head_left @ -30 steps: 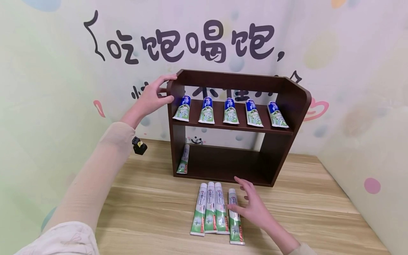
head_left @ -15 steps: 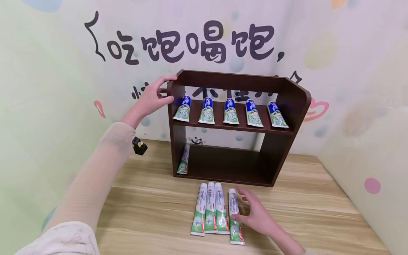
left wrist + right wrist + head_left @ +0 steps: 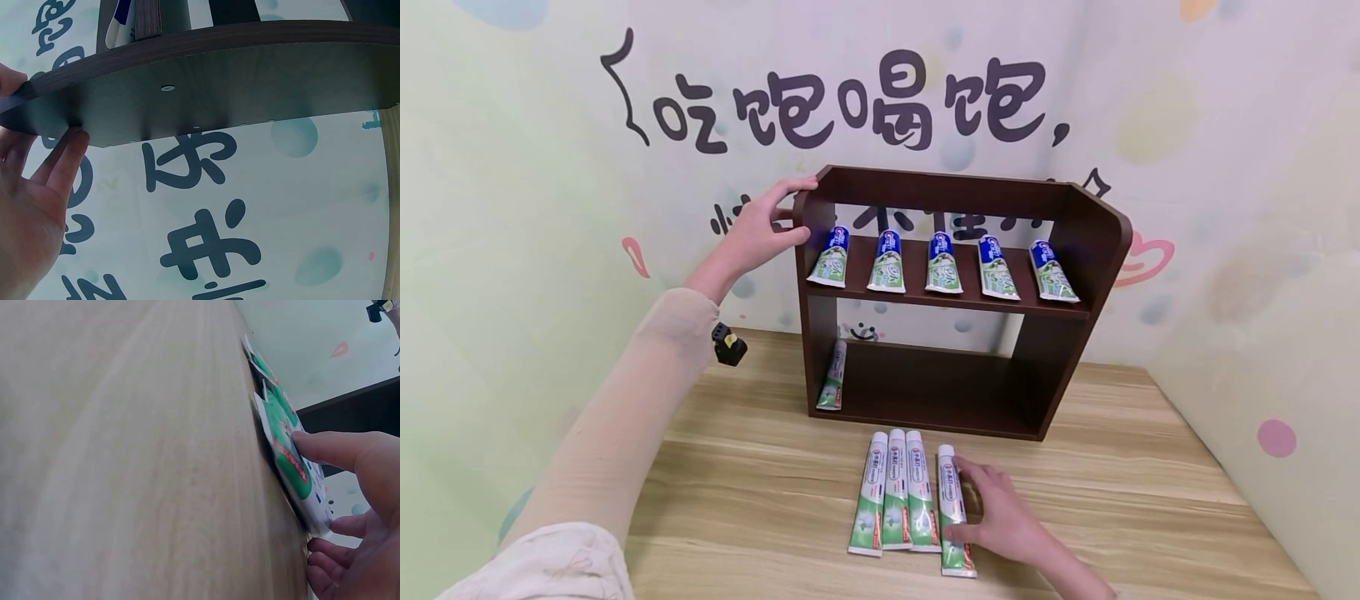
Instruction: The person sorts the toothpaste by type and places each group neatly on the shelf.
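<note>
My left hand (image 3: 756, 235) grips the upper left side panel of a dark brown shelf (image 3: 928, 390); in the left wrist view the panel (image 3: 219, 81) runs between thumb and fingers. Low at the front, my right hand (image 3: 1006, 521) is on a white and green toothpaste tube (image 3: 951, 492) lying on the table. Its thumb presses the tube's printed face, and the curled fingers meet the right edge, as the right wrist view shows of the tube (image 3: 290, 456). Just left of it lie three matching tubes (image 3: 896, 492) side by side, caps toward the shelf.
Several blue and green toothpaste tubes (image 3: 943, 262) stand in a row on the upper shelf. One white and green tube (image 3: 831, 377) leans in the lower compartment's left corner. A small black object (image 3: 728, 345) is left of the shelf. Printed walls (image 3: 1240, 200) enclose the wooden table (image 3: 1135, 467).
My right hand has moved down and closer around the rightmost tube, its thumb sliding toward the tube's lower end and its fingers curling in at the edge. The left hand stays on the shelf.
</note>
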Action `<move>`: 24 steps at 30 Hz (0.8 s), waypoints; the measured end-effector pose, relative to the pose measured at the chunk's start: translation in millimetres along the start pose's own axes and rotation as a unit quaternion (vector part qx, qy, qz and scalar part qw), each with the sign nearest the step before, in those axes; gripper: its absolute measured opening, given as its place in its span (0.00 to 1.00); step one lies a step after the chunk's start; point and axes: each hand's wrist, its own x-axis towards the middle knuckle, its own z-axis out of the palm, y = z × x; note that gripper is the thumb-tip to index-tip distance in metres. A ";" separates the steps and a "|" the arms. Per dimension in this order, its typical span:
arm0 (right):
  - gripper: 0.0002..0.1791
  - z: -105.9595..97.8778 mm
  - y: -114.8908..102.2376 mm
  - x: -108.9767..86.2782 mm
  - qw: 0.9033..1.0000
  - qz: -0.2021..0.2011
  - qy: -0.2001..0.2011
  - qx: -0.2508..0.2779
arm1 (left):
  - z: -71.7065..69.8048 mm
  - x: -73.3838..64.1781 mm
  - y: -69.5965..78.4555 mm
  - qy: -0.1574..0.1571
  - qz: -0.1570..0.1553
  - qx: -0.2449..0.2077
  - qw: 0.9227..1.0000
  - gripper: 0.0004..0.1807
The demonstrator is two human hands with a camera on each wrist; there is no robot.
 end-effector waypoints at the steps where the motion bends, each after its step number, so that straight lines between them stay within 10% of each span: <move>1: 0.58 0.9 0.2 0.1 1.000 0.001 -0.001 -0.005 | 0.2 -0.3 0.3 0.001 0.000 -0.002 1.000 0.32; 24: 0.52 0.0 -21.4 2.6 0.997 -0.002 -0.066 0.026 | -0.2 -1.2 2.0 0.000 -0.001 -0.001 1.000 0.32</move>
